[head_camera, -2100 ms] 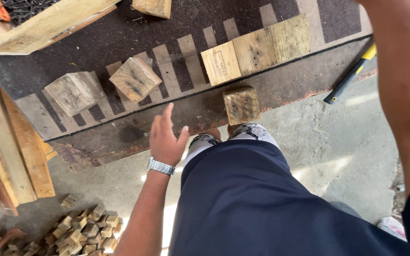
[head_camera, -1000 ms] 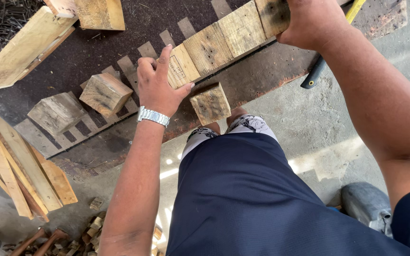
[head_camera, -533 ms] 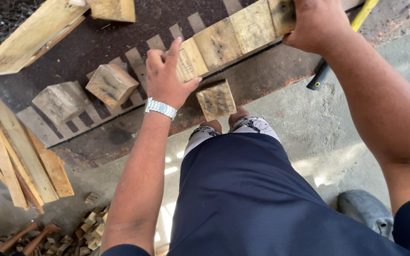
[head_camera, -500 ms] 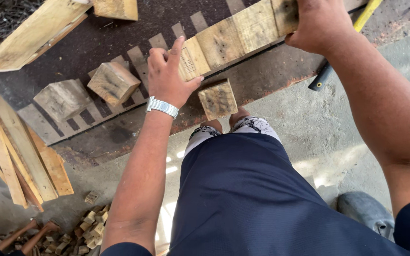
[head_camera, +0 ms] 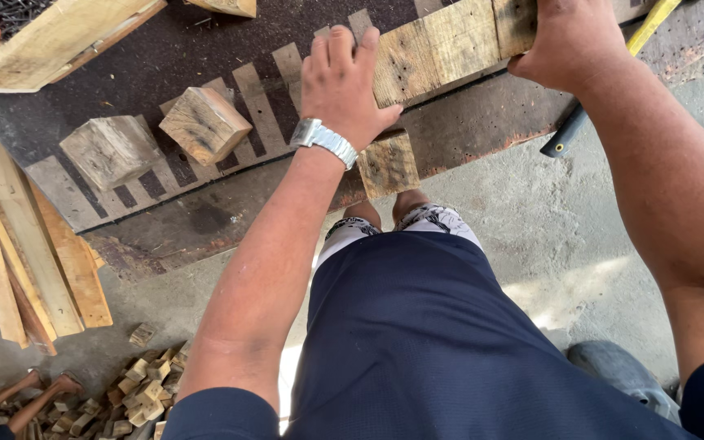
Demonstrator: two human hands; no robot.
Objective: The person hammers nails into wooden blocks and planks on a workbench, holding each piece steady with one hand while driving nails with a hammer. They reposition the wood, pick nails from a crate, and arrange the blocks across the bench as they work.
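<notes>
my left hand lies palm down on the near end of the wooden plank, fingers extended and slightly spread, thumb pressed along the plank's near edge. it presses flat; it does not wrap around the plank. a metal wristwatch sits on that wrist.

my right hand grips the same plank further along, to the right of the left hand, fingers curled over its far side. the fingertips are hidden, so i cannot tell how fully they close.

the plank lies across the dark work surface, running up and to the right. directly below the plank, under my left thumb, a small square wood block rests at the surface's near edge, just above my feet.

left of the plank, two loose wood blocks stand on the dark surface, well apart from both hands. right of the plank, a black and yellow tool handle lies partly beneath my right forearm. far left of the plank, thin wooden slats lean in a stack, with small wood offcuts heaped on the concrete floor below them.
</notes>
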